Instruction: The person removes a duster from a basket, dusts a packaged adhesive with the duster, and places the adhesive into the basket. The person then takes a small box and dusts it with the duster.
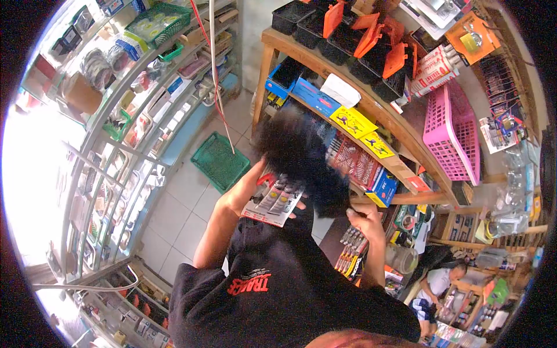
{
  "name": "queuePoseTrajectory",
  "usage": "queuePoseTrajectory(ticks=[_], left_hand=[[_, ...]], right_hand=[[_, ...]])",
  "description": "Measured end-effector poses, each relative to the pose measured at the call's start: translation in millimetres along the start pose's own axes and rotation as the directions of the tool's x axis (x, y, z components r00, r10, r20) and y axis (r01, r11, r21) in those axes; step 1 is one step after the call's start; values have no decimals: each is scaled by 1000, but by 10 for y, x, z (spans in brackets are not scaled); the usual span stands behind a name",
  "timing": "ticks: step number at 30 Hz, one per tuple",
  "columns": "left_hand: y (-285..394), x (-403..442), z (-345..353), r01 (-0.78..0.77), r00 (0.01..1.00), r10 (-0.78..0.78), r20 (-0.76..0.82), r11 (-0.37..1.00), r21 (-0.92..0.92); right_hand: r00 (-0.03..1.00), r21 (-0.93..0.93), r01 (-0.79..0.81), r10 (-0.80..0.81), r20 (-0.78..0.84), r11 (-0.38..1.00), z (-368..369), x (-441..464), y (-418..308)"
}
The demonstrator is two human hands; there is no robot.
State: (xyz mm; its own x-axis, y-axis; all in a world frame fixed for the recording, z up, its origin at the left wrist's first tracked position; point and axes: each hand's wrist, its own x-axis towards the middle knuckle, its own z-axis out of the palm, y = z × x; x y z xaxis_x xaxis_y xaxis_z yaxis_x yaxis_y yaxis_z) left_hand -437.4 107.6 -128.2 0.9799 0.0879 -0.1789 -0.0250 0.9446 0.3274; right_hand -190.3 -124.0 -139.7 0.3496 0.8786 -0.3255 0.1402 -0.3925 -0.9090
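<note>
The person's left hand (246,194) pinches a carded blister pack (274,202) with two grey tubes on it, thumb along the near edge and fingertips showing past the far side; the pack is held up in front of the black T-shirt (313,284). The right hand (366,221) has its thumb and fingers drawn together at the lower edge of a black, motion-blurred item (316,165); whether they grip it I cannot tell, nor what the item is. That dark shape reaches up and left from the right hand to just beside the blister pack. Beyond it stands a wooden shelf unit (268,58) with black bins (290,17) and orange lids (332,20) on top, and yellow boxes (353,120) and a blue box (382,188) along its front. A pink plastic basket (449,139) stands farther right. On the tiled floor (177,232) lies a green plastic basket (217,159), between the wooden shelf unit and a stocked metal rack (103,116) at left. Another person (442,281) is at lower right, near more goods.
</note>
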Motion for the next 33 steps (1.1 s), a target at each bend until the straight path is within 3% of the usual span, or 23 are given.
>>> queuePoseTrajectory(ticks=[1,2,3,4,5,6,8,9,12,14,16,18,20,23,26,29,32,33], left_hand=[[-24,-13,-37,-91,996,92,-5,962,-256],[10,-32,-52,-162,987,161,-30,945,-284],[48,-51,-61,-233,972,228,-55,922,-309],[133,-64,-23,-283,959,277,-66,953,-110],[127,-26,-31,-383,874,375,-308,923,36],[141,24,-52,-465,817,452,-360,884,52],[165,128,-78,-611,677,582,-450,786,98],[166,172,27,-616,667,580,-468,782,91],[12,195,-382,-431,788,417,-452,899,77],[-46,292,-135,-488,708,483,-515,862,136],[-17,322,-74,-529,607,510,-609,832,168],[123,251,-97,-495,498,547,-673,816,297],[211,311,-2,-704,554,672,-491,693,155],[123,329,-35,-602,633,544,-550,793,91],[-20,394,172,-526,711,474,-519,849,55],[-20,462,0,-590,700,559,-444,803,81],[98,417,284,-692,525,652,-546,701,171],[123,431,217,-745,589,721,-364,659,99]], right_hand=[[999,-42,47,-47,-10,998,28,42,46],[995,-85,93,-94,-18,992,60,73,68],[999,41,30,-29,-36,999,115,70,52],[1000,19,-10,10,-14,1000,177,54,70],[999,-2,-46,46,7,999,246,36,103],[997,-24,-79,80,24,997,324,30,118],[981,195,-189,178,73,962,506,-10,43],[989,213,-148,140,55,966,576,0,72],[992,329,-118,124,2,937,815,27,-59],[992,382,-112,123,-6,918,981,38,-26],[978,448,-210,186,98,869,1093,40,92],[982,421,-190,168,89,887,1135,47,205],[962,423,-267,218,163,866,1065,63,307],[979,343,-185,140,152,921,925,102,203],[986,460,-159,114,125,874,919,137,72],[993,472,-120,108,53,873,967,18,-178],[999,365,-37,30,25,930,991,-77,-251],[1000,309,3,-11,25,951,1005,-106,-241]])
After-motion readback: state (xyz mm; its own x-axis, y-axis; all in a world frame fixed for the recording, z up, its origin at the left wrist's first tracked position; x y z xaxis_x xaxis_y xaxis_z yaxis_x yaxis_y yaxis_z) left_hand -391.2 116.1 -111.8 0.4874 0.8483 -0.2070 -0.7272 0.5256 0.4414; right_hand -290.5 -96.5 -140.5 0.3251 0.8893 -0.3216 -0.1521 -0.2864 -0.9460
